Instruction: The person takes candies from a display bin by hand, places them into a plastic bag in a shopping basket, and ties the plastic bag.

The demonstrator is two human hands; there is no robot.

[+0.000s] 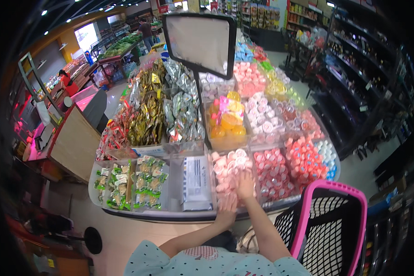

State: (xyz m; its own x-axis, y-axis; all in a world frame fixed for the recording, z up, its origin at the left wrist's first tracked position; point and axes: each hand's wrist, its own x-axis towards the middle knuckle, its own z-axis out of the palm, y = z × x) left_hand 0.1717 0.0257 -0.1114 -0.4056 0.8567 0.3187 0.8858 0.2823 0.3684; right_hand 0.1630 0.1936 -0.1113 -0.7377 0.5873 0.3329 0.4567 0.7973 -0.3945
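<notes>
Small pale pink and white cups with round tops, like jelly cups [232,161], fill a clear compartment at the front middle of a display stand [161,215]. My right hand [245,185] lies over these cups on the right side of the compartment, its fingers stretched forward. Nearer the front edge, my left hand [227,204] rests low on the same cups with its fingers extended. I see nothing gripped in either hand. The undersides of both hands are hidden.
A white package [197,181] lies in the compartment to the left. Darker pink cups [273,172] fill the one to the right. A black-and-pink basket [333,225] stands close at right. A framed panel [200,43] rises on a post from the stand.
</notes>
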